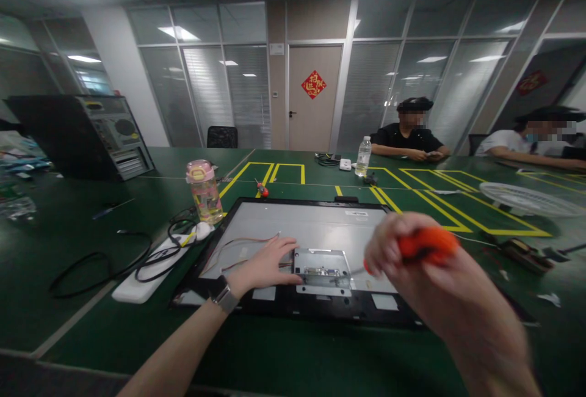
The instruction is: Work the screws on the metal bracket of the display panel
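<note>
A flat display panel with a grey back and black frame lies face down in front of me. On its lower middle sits a metal bracket box with a row of connectors. My left hand, wearing a watch, rests at the box's left edge, thumb and fingers spread apart. Thin wires run out beneath that hand. Raised over the panel's right side, my right hand is closed around an orange-handled screwdriver. Its shaft points left toward the box; motion blur hides the tip.
A power strip with black cables and a pink-lidded bottle stand left of the panel. Farther left is a computer case. Beyond lie a small screwdriver and a water bottle. Two people sit across the table, right.
</note>
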